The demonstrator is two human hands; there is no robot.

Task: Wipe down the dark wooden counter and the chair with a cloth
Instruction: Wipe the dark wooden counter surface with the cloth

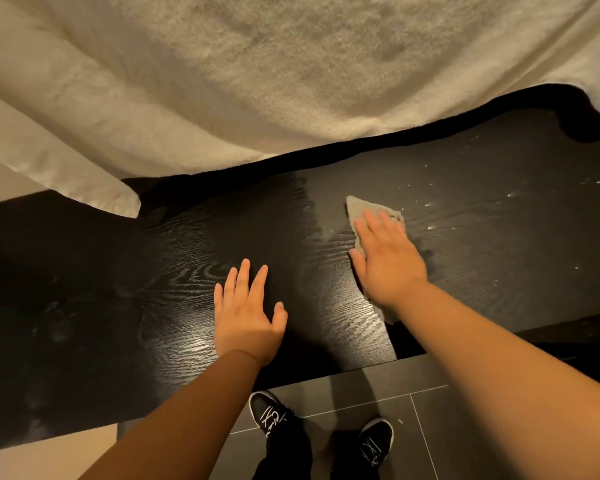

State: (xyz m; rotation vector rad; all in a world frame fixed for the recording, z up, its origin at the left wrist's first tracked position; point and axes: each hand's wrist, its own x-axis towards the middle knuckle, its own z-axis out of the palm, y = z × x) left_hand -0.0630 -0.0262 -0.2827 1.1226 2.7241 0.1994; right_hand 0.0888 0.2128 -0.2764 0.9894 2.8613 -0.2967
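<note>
Pressing our right hand (387, 261) flat, fingers straight, we pin the grey cloth (359, 211) to the dark wooden counter (499, 237). It lies under the palm, a pointed corner poking out past the fingertips, its long axis running away from us. Our left hand (245, 313) rests spread on bare wood just beside it.

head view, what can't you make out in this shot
- Chair: nowhere in the head view, so it is outside the frame.
- Back of the counter: hidden by the white towel across the top.
- Cloth: mostly under the right hand; only its edges show.
- Counter's left end: lost in shadow.
</note>
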